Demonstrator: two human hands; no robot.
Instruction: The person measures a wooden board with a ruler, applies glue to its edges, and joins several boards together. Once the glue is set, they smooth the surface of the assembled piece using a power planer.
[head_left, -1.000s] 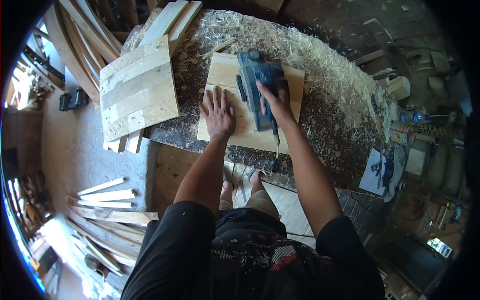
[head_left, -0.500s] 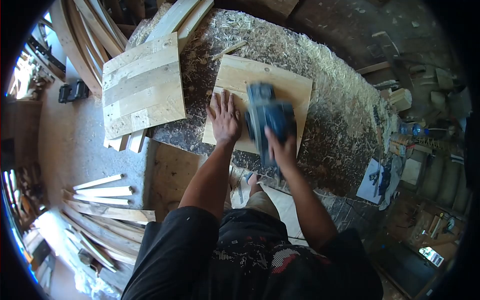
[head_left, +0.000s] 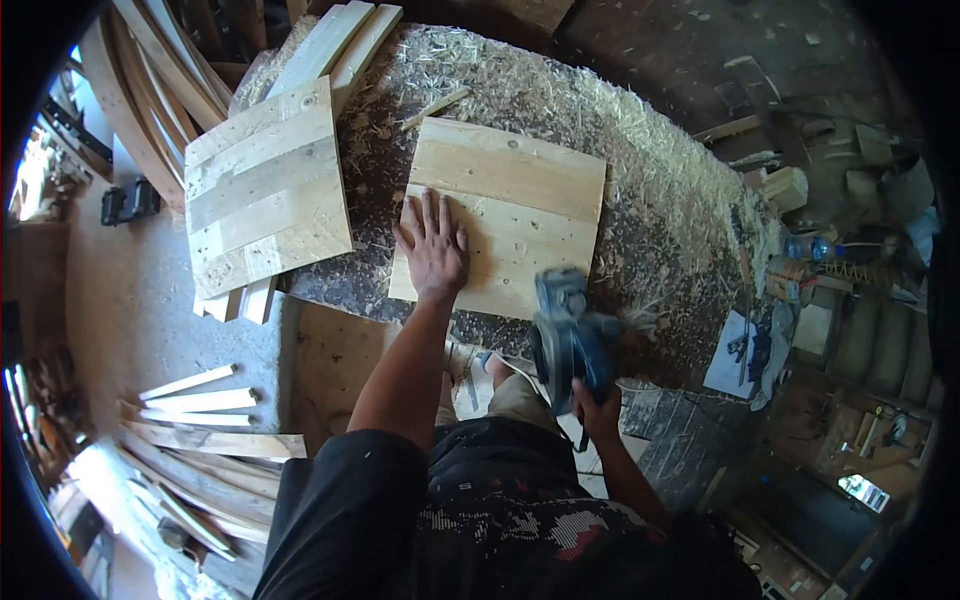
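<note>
A light wooden panel (head_left: 520, 215) lies on the shaving-covered bench. My left hand (head_left: 434, 250) presses flat on its left part, palm down and fingers apart. At the panel's lower right corner is a blue power planer (head_left: 575, 345), slightly blurred, its body reaching past the panel's near edge. My right hand (head_left: 597, 408) is wrapped round the planer's handle. A second panel of joined boards (head_left: 268, 190) rests to the left, on top of some long wooden pieces.
Wood shavings (head_left: 640, 130) cover the bench top. Thin white strips (head_left: 205, 400) and curved boards (head_left: 200, 470) lie at the lower left. A black tool case (head_left: 130, 203) is at the left. A paper sheet (head_left: 730, 355) and a plastic bottle (head_left: 808, 247) are at the right.
The planer and my right hand have moved toward my body, from the panel's middle to its lower right corner. My left hand remains on the panel. The whole view has shifted slightly.
</note>
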